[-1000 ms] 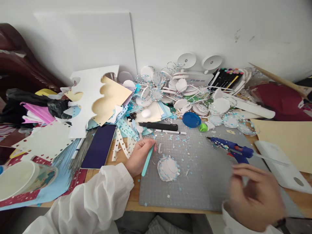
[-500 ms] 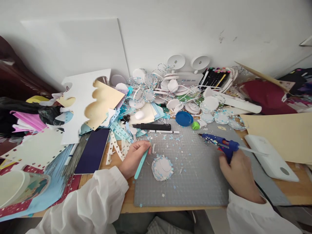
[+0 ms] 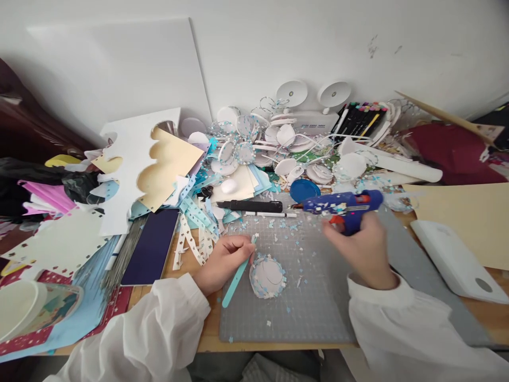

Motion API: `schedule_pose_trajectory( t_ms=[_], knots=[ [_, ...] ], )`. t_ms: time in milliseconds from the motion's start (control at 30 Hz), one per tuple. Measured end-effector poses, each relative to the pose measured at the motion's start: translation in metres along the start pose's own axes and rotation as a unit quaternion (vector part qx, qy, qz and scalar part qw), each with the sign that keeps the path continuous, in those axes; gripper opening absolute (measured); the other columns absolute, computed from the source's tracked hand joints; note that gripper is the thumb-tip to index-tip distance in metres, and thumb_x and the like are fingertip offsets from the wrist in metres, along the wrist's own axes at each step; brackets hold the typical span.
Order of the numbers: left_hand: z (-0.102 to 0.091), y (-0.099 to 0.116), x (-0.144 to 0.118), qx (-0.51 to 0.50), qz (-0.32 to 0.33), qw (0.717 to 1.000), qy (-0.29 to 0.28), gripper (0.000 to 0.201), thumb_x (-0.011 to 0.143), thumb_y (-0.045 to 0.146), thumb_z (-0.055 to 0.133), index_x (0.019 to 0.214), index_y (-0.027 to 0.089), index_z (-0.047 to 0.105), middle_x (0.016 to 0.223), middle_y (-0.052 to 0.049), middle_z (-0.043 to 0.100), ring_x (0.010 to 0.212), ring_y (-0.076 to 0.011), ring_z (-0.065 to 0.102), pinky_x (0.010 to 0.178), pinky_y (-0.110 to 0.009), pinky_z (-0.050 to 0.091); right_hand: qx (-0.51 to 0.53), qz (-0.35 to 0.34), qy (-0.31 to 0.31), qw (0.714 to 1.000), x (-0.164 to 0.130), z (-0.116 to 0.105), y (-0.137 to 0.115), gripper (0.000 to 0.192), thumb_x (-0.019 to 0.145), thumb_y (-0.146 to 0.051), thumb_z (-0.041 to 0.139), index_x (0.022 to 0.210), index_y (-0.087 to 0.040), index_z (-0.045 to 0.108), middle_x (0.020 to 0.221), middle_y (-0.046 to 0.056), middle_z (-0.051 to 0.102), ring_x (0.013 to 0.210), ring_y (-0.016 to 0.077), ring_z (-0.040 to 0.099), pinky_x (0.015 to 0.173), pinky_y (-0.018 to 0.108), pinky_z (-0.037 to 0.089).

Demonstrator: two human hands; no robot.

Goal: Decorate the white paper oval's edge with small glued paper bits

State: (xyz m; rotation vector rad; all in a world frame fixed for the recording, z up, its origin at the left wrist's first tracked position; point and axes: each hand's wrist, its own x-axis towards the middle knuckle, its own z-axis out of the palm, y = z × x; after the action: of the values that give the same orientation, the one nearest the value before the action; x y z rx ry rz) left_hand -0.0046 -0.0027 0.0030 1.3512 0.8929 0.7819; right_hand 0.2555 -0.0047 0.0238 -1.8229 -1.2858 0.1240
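The right hand (image 3: 368, 249) is wrapped round the grip of the blue glue gun (image 3: 340, 206), raised above the mat (image 3: 318, 313) with its nozzle pointing left; the likeliest trouble, as I judge it, is heat, since if the gun is hot, a nozzle swung too low or too far left could burn the fingers of the left hand (image 3: 227, 262); the nozzle also appears close to the end of the black pen (image 3: 250, 206), though I cannot tell whether they touch, and a stray drip could land there or on the white pen (image 3: 271, 215) just below; loose star scraps (image 3: 294, 228) litter the mat and cling to the gun, so wet glue might pick up bits in the wrong spot; the left hand is closed on a slim teal tool (image 3: 237, 281), and a careless wrist could nudge what lies beside it; the round white disc (image 3: 268, 276), rimmed with blue and white stars, lies flat on the mat just right of the left hand, well apart from the right hand, between the two and nearer the left.
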Motion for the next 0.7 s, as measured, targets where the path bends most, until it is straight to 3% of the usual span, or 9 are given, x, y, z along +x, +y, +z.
schedule_pose_trajectory(
  t_ms=[167, 700],
  knots=[
    [0.002, 0.006, -0.001, 0.025, 0.024, 0.999, -0.022, 0.047, 0.086, 0.047, 0.055, 0.052, 0.015, 0.053, 0.057, 0.0, 0.044, 0.057, -0.0116, 0.041, 0.057, -0.025, 0.034, 0.044, -0.055, -0.058, 0.996, -0.023, 0.023, 0.006, 0.02, 0.059, -0.032, 0.062, 0.057, -0.025, 0.043, 0.042, -0.005, 0.049, 0.038, 0.0133, 0.044, 0.04, 0.027, 0.038],
    [0.004, 0.008, -0.002, 0.048, 0.026, 0.998, -0.038, 0.044, 0.084, 0.042, 0.058, 0.05, 0.014, 0.056, 0.056, 0.0, 0.044, 0.055, -0.011, 0.041, 0.053, -0.025, 0.032, 0.003, -0.138, -0.056, 0.989, -0.029, 0.024, 0.014, 0.013, 0.06, -0.032, 0.056, 0.061, -0.024, 0.045, 0.043, -0.004, 0.047, 0.04, 0.0146, 0.045, 0.043, 0.028, 0.038]
  ],
)
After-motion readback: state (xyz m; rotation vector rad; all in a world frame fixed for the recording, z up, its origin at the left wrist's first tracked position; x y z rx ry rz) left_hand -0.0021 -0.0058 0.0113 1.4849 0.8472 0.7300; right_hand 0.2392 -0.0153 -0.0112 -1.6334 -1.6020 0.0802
